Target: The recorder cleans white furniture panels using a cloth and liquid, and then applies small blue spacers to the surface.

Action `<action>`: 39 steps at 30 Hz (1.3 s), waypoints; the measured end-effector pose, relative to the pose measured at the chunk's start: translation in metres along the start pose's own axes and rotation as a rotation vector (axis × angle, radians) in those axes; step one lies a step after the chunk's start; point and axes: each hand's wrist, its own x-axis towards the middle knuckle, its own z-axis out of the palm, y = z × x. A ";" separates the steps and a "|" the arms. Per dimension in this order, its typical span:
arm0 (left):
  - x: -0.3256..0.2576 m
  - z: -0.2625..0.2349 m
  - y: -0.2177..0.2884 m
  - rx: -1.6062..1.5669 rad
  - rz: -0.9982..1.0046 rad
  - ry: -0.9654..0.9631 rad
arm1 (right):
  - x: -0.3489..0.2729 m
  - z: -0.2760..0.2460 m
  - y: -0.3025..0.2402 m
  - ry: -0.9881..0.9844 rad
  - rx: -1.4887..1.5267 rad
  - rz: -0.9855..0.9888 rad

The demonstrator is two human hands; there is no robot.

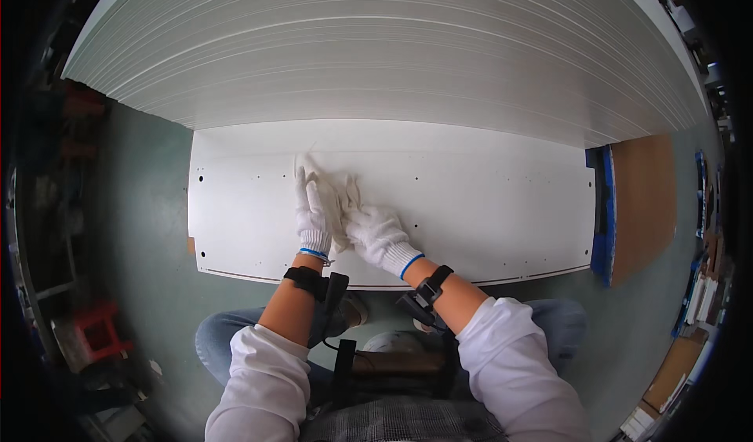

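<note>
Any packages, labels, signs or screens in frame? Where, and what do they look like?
No clear screens, signs or labels.
Flat boxes or boards: lower right floor edge, stacked, brown and white; too small to tell which.
Blue-edged brown board: right of the white panel, rectangular.
Both gloved hands, left hand and right hand, rest on the panel with a white cloth.

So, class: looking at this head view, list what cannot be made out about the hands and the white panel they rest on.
- White cloth: crumpled between the gloved left hand and right hand, its full shape hidden.
- Flat white drilled panel: far edge covered by the big stack of white sheets.
- Panel holes: too small to count.
- Shelf items at the right: blurred by the fisheye rim.
</note>
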 end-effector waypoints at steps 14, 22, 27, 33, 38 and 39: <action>0.000 -0.016 0.026 0.219 0.037 -0.055 | -0.001 -0.017 0.073 0.085 -0.269 0.849; 0.032 -0.038 -0.011 0.583 0.382 -0.073 | 0.041 0.017 -0.054 -0.050 -0.273 0.243; 0.089 -0.099 -0.041 0.870 0.449 -0.030 | 0.037 0.024 -0.044 0.002 -0.300 0.082; 0.137 -0.182 -0.060 0.999 0.151 0.086 | 0.032 0.033 -0.032 0.082 -0.323 0.025; 0.139 -0.240 -0.076 1.082 -0.085 0.126 | 0.028 0.039 -0.030 0.124 -0.314 -0.006; 0.134 -0.253 -0.081 1.084 -0.086 0.125 | 0.027 0.041 -0.029 0.135 -0.319 -0.017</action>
